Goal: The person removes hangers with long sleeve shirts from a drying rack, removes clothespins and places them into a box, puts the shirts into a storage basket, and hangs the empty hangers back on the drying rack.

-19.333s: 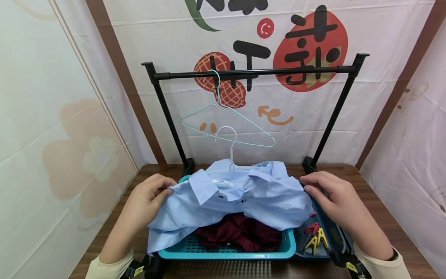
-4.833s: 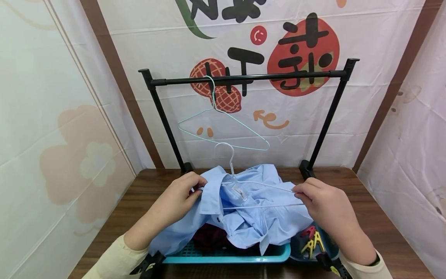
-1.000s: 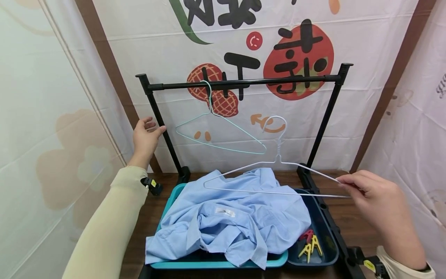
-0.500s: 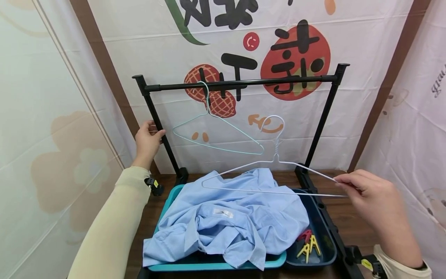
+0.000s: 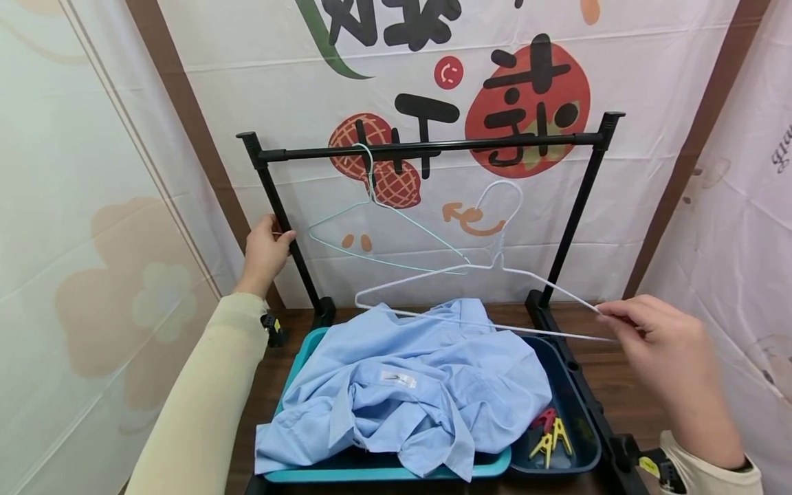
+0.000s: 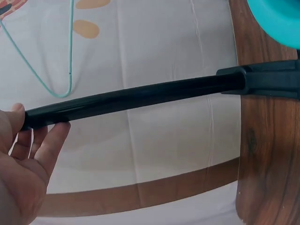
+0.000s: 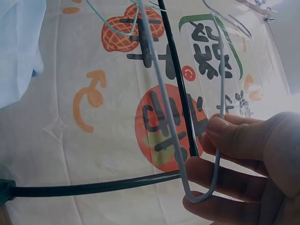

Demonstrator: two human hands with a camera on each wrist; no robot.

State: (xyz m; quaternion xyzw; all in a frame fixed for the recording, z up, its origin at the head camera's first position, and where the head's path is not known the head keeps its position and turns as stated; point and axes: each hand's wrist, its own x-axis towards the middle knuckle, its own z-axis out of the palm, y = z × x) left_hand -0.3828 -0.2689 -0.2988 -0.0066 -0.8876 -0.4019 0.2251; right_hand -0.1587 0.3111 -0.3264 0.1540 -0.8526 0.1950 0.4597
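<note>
My right hand (image 5: 671, 364) pinches the right end of a white clothes hanger (image 5: 427, 273). The hanger is bare, hook up, in the air just above and behind a light blue shirt (image 5: 433, 385). In the right wrist view the hanger's looped end (image 7: 215, 164) passes between thumb and fingers. With thumb and fingers, my left hand (image 5: 265, 253) grips the left post of a black clothes rack (image 5: 300, 268); the left wrist view shows the fingertips against the post (image 6: 140, 97). The shirt lies crumpled, collar toward me, across a teal basket (image 5: 371, 474).
A mint hanger (image 5: 396, 206) hangs from the rack's top bar (image 5: 458, 146), behind the white one. Right of the basket, a dark blue tray (image 5: 588, 440) holds red and yellow clothes pegs (image 5: 547, 436). Everything stands on a wooden table (image 5: 619, 371) before printed cloth walls.
Earlier the white hanger was inside the shirt; now it is out, in my right hand. My left hand has moved from the shirt to the rack post. Just now the hanger's hook rose slightly.
</note>
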